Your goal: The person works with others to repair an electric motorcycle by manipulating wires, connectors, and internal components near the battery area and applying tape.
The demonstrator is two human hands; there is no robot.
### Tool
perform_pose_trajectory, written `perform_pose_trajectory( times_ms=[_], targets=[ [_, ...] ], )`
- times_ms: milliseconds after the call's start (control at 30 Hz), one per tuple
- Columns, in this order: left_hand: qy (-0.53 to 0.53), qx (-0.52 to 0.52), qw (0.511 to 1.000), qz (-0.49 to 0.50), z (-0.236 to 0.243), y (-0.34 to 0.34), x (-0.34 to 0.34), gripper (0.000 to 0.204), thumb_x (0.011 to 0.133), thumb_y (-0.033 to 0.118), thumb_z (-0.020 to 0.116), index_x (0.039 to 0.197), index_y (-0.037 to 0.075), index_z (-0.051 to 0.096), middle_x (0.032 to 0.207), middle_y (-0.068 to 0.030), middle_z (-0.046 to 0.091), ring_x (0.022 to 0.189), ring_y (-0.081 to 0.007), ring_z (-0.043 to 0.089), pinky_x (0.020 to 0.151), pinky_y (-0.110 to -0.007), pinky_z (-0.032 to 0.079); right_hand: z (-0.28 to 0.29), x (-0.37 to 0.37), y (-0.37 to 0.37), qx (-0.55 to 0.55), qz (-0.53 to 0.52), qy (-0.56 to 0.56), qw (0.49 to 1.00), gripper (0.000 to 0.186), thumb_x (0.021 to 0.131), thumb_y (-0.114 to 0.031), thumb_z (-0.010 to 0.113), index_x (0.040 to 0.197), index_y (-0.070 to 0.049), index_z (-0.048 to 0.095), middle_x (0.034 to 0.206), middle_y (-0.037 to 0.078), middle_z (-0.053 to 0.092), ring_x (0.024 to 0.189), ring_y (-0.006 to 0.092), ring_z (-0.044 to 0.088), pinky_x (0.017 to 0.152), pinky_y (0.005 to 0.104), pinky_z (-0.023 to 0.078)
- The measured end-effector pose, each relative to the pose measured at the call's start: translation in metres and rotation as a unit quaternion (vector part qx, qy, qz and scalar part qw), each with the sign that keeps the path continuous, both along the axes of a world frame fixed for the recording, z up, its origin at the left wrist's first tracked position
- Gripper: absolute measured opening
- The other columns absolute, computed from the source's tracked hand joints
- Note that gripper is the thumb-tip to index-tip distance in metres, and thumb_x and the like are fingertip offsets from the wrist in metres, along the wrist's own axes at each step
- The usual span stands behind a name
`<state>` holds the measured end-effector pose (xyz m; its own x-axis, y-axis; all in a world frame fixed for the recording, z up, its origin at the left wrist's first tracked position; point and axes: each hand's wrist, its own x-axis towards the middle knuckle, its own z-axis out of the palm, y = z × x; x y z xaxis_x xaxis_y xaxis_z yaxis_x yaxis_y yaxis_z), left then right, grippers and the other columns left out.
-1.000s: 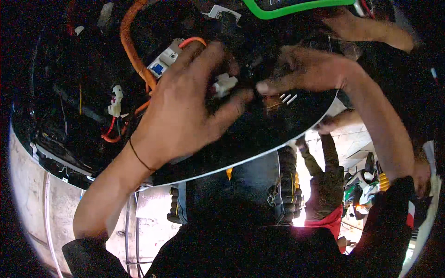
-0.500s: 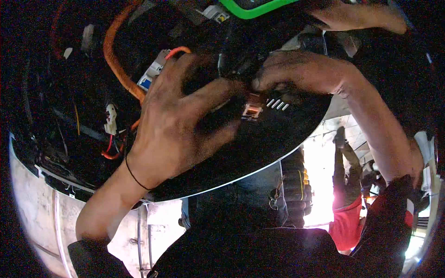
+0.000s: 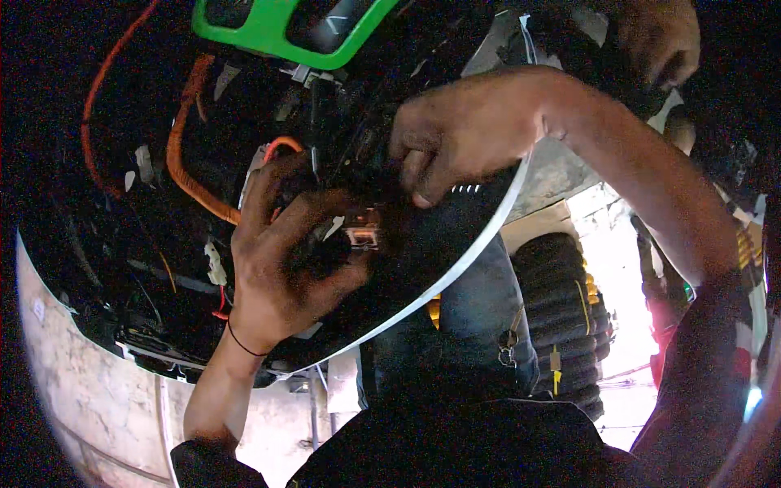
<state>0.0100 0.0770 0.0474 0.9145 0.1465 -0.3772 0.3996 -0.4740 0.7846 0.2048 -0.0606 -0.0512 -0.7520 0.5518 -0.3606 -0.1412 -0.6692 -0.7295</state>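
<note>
My left hand (image 3: pixel 272 272) reaches into a dark bay of cables and dark parts. Its thumb and fingers curve round a small dark part with a copper-coloured piece (image 3: pixel 363 236) in it. Some fingertips are lost in shadow. To the right, my right hand (image 3: pixel 455 150) is closed with its fingers curled under; anything inside them is hidden. Beside my left hand run a thick orange cable (image 3: pixel 181 167) and a thinner orange loop (image 3: pixel 285 144). A small white connector (image 3: pixel 215 264) with a red wire hangs near my left wrist.
A green frame (image 3: pixel 325 58) crosses the bay's far side. Another person's hand (image 3: pixel 667 41) is at the upper right. The bay's pale curved rim (image 3: pixel 455 272) passes in front of my body. Below it lies a stack of black ribbed pieces (image 3: pixel 553 317). A thin red-orange cable (image 3: pixel 86 122) runs at the left.
The view has shifted, bringing more of the green frame in. My left fingers have curled in round the copper-coloured piece, which sits farther left. My right hand has drawn away from it.
</note>
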Motion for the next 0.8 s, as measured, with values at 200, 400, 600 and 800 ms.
perform_pose_trajectory(
  times_ms=[200, 400, 600, 800],
  targets=[
    [0.023, 0.029, 0.998, -0.047, 0.0, 0.003, 0.004, 0.044, 0.056, 0.016, 0.08, 0.099, 0.012, 0.07, 0.111, -0.0203, 0.057, 0.107, -0.0412, 0.054, 0.097, -0.048, 0.042, 0.006, -0.002, 0.007, -0.062, 0.036, -0.034, 0.997, 0.03, 0.083, -0.023, 0.065, 0.082, 0.007, 0.061, 0.067, 0.006, 0.061, 0.063, 0.0123, 0.052, 0.058, 0.0339, 0.043],
    [-0.018, -0.012, 1.0, -0.004, -0.005, 0.001, -0.002, 0.043, 0.054, 0.013, 0.077, 0.096, 0.008, 0.068, 0.108, -0.0179, 0.057, 0.102, -0.0393, 0.055, 0.094, -0.047, 0.044, 0.014, -0.008, -0.005, -0.033, -0.031, -0.117, 0.992, 0.038, 0.083, -0.032, 0.066, 0.076, 0.006, 0.062, 0.057, 0.008, 0.052, 0.055, 0.0167, 0.046, 0.053, 0.0379, 0.038],
    [-0.006, -0.001, 0.997, -0.077, -0.001, 0.009, -0.004, 0.044, 0.055, 0.012, 0.077, 0.097, 0.007, 0.067, 0.104, -0.0171, 0.059, 0.102, -0.0384, 0.055, 0.093, -0.047, 0.044, 0.019, 0.001, 0.003, -0.006, -0.021, -0.121, 0.992, 0.045, 0.081, -0.038, 0.068, 0.074, 0.005, 0.062, 0.056, 0.007, 0.052, 0.054, 0.0154, 0.045, 0.051, 0.0384, 0.037],
    [-0.019, -0.019, 0.997, -0.078, 0.0, 0.004, 0.004, 0.051, 0.053, 0.007, 0.076, 0.102, 0.006, 0.064, 0.106, -0.0163, 0.06, 0.105, -0.0372, 0.055, 0.094, -0.044, 0.043, 0.022, -0.004, -0.002, -0.045, -0.036, -0.054, 0.997, 0.053, 0.081, -0.051, 0.069, 0.077, 0.002, 0.065, 0.059, 0.005, 0.055, 0.056, 0.0129, 0.046, 0.051, 0.0369, 0.037]
  ],
)
